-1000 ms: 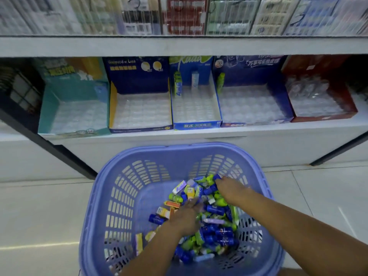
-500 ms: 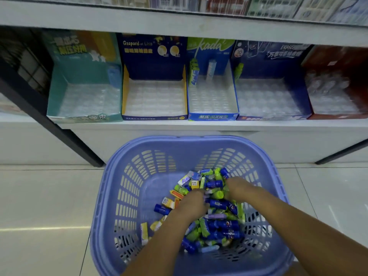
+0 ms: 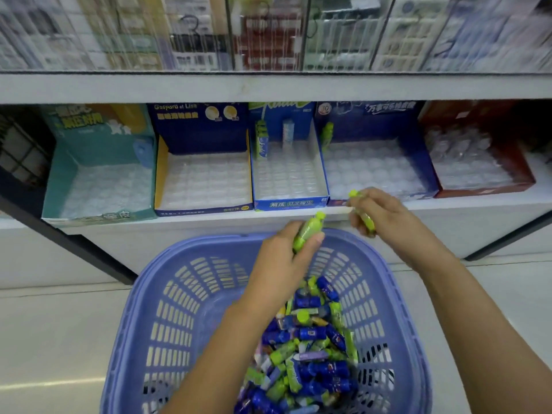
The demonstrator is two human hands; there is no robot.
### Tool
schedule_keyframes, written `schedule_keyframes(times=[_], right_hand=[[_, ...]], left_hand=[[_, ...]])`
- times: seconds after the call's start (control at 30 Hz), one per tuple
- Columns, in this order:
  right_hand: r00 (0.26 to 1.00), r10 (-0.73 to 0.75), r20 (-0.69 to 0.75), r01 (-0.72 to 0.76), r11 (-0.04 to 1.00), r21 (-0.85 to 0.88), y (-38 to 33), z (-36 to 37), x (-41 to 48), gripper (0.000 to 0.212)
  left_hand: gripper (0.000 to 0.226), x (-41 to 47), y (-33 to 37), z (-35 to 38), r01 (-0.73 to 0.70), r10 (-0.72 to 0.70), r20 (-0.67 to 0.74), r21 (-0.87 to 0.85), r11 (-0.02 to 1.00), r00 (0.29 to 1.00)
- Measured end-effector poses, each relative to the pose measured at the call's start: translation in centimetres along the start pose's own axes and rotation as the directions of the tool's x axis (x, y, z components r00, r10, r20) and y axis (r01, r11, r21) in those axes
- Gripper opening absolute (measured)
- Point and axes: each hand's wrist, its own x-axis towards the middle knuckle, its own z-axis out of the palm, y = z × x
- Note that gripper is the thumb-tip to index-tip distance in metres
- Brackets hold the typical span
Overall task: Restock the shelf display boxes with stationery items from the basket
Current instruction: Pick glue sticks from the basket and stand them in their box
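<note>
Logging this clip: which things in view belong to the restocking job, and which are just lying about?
Job: left hand holding a green item; right hand holding a second green item; basket; stationery pile; display boxes.
Lying about: hanging packets above; black shelf frame.

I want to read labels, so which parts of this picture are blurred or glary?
Head view: the packets up top are smeared by motion blur; the blue display box front is fairly sharp; the floor carries a soft glare streak.
</note>
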Motion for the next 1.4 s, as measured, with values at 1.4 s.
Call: schedule_keyframes(times=[1.4], right_hand=[[0.846,-0.190,-0.498,0.244,0.969,0.044,-2.7,-3.3,9.3,0.026]], left_hand=[[0.048,7.9,5.3,4.1,-0.121,0.103,0.088,0.234,0.965,0.991]])
